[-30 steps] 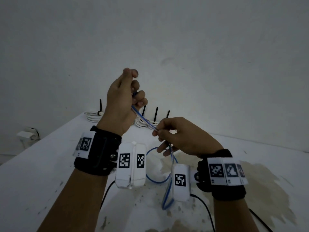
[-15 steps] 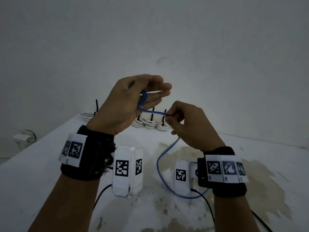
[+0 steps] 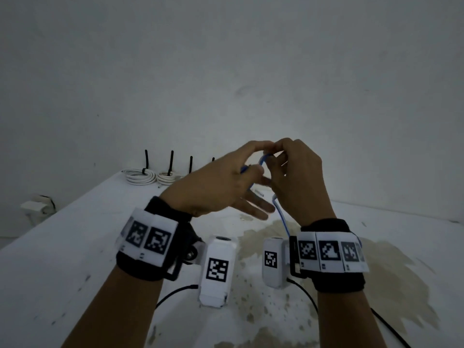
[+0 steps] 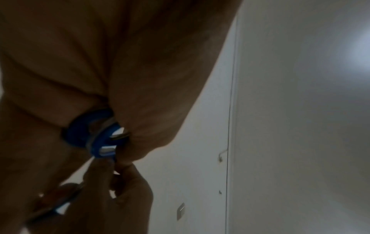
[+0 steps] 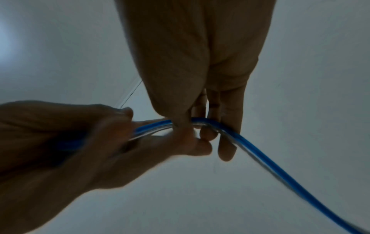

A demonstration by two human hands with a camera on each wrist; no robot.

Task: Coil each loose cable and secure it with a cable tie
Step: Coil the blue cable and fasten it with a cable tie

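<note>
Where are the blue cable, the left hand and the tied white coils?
blue cable (image 5: 258,153): right wrist view, on the free run.
left hand (image 3: 213,187): head view, on its back.
white coils (image 3: 140,177): head view, on the leftmost coil's loops.

the head view looks down and forward over the blue cable; both wrist views face it close up, from opposite sides, sharing it.

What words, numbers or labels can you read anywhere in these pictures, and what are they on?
No readable words or numbers anywhere.
Left wristband: black-and-white square code markers only, no letters.
Right wristband: the same kind of markers; small marks beneath are too small to read.
Two white wrist camera housings: one code marker each.
</note>
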